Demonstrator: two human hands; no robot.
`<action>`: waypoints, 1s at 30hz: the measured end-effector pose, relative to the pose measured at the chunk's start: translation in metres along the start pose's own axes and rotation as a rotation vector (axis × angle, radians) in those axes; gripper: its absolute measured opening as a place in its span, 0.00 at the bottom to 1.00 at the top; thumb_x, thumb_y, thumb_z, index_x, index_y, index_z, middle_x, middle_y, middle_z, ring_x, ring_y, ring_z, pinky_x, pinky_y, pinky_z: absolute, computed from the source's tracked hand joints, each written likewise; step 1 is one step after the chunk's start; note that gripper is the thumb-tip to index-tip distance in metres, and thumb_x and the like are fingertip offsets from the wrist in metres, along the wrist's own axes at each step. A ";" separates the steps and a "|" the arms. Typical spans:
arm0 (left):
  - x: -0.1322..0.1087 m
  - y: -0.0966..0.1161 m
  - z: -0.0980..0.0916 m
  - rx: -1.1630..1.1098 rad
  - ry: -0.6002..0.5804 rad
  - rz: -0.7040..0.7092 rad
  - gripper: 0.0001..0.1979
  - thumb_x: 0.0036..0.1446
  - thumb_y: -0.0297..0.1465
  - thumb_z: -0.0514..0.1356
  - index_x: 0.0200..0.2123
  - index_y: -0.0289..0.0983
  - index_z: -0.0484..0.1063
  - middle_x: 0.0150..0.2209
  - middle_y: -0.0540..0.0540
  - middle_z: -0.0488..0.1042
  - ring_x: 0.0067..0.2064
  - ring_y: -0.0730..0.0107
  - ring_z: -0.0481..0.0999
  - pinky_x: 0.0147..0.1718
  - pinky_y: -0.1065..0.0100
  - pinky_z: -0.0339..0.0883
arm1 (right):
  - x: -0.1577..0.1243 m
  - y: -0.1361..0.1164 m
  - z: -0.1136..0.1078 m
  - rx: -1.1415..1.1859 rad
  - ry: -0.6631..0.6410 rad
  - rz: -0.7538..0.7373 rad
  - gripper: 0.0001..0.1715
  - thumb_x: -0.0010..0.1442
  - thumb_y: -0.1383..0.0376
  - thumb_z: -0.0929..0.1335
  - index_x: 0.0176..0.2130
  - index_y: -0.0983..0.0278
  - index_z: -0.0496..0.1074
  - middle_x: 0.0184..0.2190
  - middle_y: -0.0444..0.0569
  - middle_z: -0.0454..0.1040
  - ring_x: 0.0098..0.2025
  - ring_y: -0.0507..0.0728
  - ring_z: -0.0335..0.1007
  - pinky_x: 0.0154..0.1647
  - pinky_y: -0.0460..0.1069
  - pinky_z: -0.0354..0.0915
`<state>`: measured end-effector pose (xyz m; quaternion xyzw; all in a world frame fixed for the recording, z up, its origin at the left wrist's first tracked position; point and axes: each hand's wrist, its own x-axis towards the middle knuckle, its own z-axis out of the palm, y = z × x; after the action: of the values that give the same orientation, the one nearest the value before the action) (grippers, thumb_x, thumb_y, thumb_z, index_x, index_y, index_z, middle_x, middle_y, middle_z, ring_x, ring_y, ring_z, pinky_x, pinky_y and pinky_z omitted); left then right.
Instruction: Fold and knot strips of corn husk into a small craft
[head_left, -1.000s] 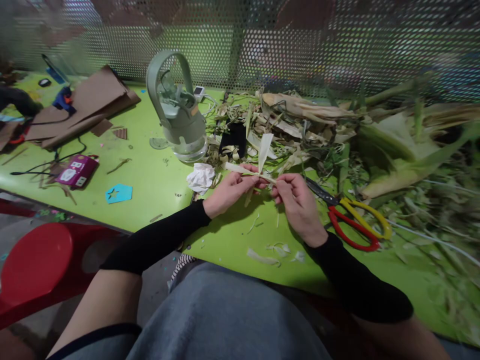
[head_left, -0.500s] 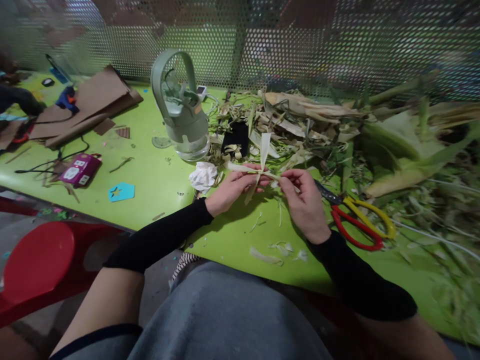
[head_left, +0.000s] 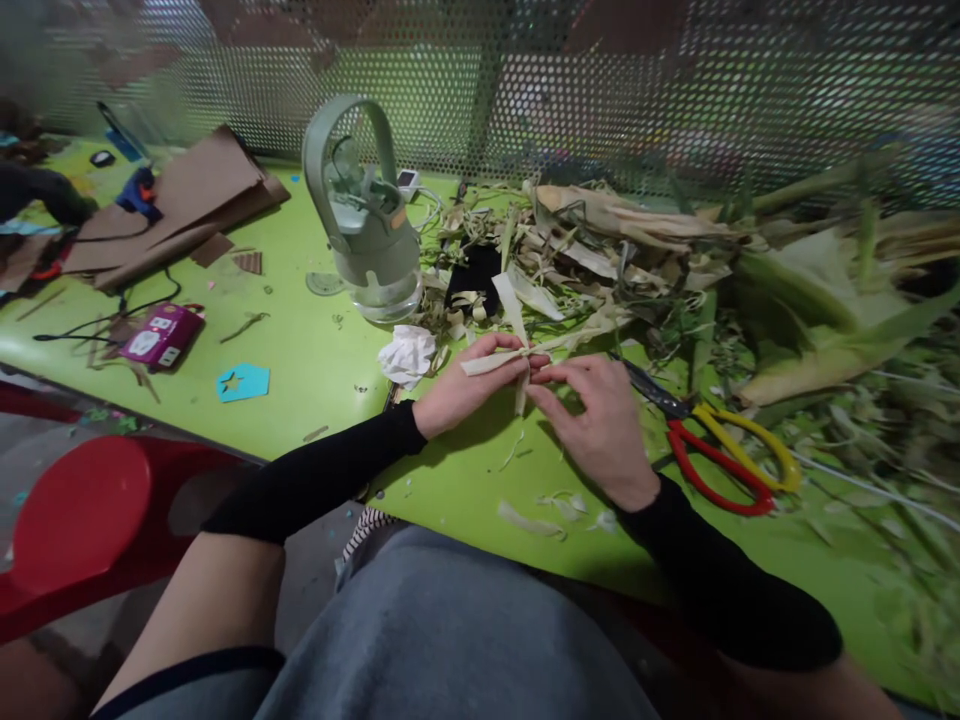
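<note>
Just right of the frame's centre, a cross-shaped piece of narrow, pale cream husk strips is held above a glossy lime-green table. It is gripped near its crossing by the bare left hand, whose fingers are half curled around it, with the thumb laid along the near side. The bare right hand is held half open, its thumb and forefinger bent toward the short lower end; whether that end is pinched cannot be told.

As far as can be judged, an early stage is reached: the strips are already brought together at one crossing, while flat ends are left jutting toward the top, left and bottom of the frame, neither trimmed nor folded in. Plenty of material is left in a tangled heap of dry tan and green corn husks, spread from the centre to the right edge. Pale curled shreds are scattered at lower centre, and dark-bladed scissors with red and yellow handles are left lying right of centre.

The crossing is partly covered by fingers, so knot or plain overlap cannot be made out. A strip toward the right is hard to separate from the heap. The scissors' tips are hidden behind the right hand, and a flat black object is half buried in husk at upper centre.
</note>
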<state>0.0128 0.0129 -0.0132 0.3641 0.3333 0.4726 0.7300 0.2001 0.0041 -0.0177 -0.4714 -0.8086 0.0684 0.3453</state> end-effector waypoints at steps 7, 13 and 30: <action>0.002 -0.006 -0.002 0.113 -0.041 0.081 0.08 0.61 0.26 0.66 0.39 0.37 0.68 0.36 0.49 0.80 0.40 0.73 0.79 0.48 0.66 0.71 | 0.000 -0.010 0.001 0.222 -0.079 0.149 0.14 0.66 0.51 0.70 0.36 0.59 0.74 0.36 0.51 0.79 0.38 0.62 0.73 0.43 0.58 0.68; 0.002 -0.003 -0.003 0.314 -0.031 0.071 0.07 0.61 0.31 0.65 0.40 0.35 0.71 0.38 0.48 0.76 0.38 0.76 0.75 0.42 0.70 0.69 | -0.003 -0.015 0.000 0.659 -0.170 0.460 0.10 0.68 0.55 0.67 0.40 0.58 0.69 0.27 0.42 0.72 0.25 0.53 0.67 0.25 0.49 0.64; -0.001 -0.004 -0.011 1.165 -0.178 0.438 0.10 0.68 0.36 0.55 0.43 0.38 0.73 0.35 0.44 0.77 0.33 0.68 0.73 0.36 0.68 0.63 | -0.003 -0.034 -0.015 0.229 -0.095 0.170 0.11 0.71 0.60 0.64 0.36 0.58 0.69 0.23 0.41 0.69 0.22 0.52 0.62 0.25 0.49 0.57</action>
<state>0.0046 0.0132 -0.0221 0.8000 0.3918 0.3198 0.3228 0.1860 -0.0201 0.0076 -0.4919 -0.7681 0.2115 0.3513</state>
